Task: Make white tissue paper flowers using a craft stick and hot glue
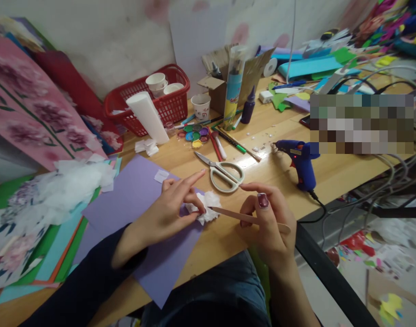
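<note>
My left hand [175, 202] is over the purple paper [173, 268]. Its thumb and a finger pinch the edge of a white crumpled-paper flower [212, 215], while the index finger stretches out toward the scissors. In my right hand [271, 218] is a slim wooden craft stick [233, 213] with a rounded back end. Its dark, narrow tip meets the middle of the white flower. White-handled scissors [228, 176] lie just beyond both hands. A small white paper piece [161, 175] rests on the purple paper.
A blue glue gun [301, 161] stands at right, its cord trailing off the table. Behind are a paint palette [194, 134], brushes, a white paper roll [148, 117], a red basket [180, 104] and a purple bottle [248, 106]. Coloured sheets [57, 245] and white tissue [78, 181] lie left.
</note>
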### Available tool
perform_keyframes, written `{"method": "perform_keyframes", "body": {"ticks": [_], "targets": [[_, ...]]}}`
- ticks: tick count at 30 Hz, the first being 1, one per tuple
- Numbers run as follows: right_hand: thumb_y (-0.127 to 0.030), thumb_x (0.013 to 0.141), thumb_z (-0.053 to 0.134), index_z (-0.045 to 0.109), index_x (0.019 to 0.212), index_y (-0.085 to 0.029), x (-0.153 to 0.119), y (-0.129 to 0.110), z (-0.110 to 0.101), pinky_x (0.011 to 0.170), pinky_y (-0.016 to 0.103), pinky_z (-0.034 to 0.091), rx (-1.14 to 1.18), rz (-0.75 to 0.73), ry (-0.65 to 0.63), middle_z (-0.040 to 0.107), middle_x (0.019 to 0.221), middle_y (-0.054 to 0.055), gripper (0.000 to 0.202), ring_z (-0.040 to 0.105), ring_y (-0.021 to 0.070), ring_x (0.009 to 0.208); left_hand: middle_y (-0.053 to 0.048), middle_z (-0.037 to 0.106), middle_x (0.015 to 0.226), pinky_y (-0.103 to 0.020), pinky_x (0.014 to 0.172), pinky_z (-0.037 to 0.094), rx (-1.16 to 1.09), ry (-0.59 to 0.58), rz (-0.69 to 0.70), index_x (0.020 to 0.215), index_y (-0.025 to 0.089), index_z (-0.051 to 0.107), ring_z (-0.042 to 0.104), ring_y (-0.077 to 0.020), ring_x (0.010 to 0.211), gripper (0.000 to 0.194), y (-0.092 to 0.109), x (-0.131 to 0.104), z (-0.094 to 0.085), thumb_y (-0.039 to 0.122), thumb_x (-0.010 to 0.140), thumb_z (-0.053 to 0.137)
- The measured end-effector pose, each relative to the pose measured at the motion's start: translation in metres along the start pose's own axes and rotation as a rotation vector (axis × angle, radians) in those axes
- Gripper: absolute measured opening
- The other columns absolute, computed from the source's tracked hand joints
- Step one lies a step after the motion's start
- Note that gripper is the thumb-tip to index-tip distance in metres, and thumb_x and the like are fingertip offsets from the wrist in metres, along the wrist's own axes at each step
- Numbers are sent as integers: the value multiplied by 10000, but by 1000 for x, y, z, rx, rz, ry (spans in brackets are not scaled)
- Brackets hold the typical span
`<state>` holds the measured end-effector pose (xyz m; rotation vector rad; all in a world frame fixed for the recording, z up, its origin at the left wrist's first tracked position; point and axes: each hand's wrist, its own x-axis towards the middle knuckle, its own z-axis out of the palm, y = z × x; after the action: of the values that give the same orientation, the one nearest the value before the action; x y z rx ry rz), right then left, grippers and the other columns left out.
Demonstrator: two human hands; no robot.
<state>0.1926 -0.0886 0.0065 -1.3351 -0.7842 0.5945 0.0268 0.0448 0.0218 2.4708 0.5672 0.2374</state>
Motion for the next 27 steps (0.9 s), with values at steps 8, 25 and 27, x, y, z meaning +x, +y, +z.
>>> {"method": "perform_keyframes", "body": {"ticks": [8, 25, 27], "targets": [[-426, 976, 434, 602, 1086, -227, 0, 6, 2, 456, 260, 321, -29, -36, -67, 492, 526, -65, 283, 476, 113, 454, 8, 763, 902, -388, 983, 228, 8, -17, 0, 1522, 215, 119, 569, -215, 1063, 767, 3, 2, -2, 228, 903, 570], [-292, 1011, 377, 529, 1174, -233, 7, 3, -2, 480, 253, 411, -230, -209, -243, 494, 573, -68, 231, 530, 114, 493, 12, 744, 889, -393, 995, 281, 65, 206, -2, 1457, 250, 273, 638, -217, 1036, 703, 4, -11, -33, 126, 842, 589], [-289, 1009, 376, 527, 1187, -231, 7, 2, 0, 483, 259, 412, -271, -216, -255, 491, 581, -64, 240, 534, 117, 501, 16, 742, 889, -388, 996, 287, 86, 234, -4, 1440, 250, 298, 652, -210, 1011, 689, 2, -13, -38, 119, 830, 592]]}}
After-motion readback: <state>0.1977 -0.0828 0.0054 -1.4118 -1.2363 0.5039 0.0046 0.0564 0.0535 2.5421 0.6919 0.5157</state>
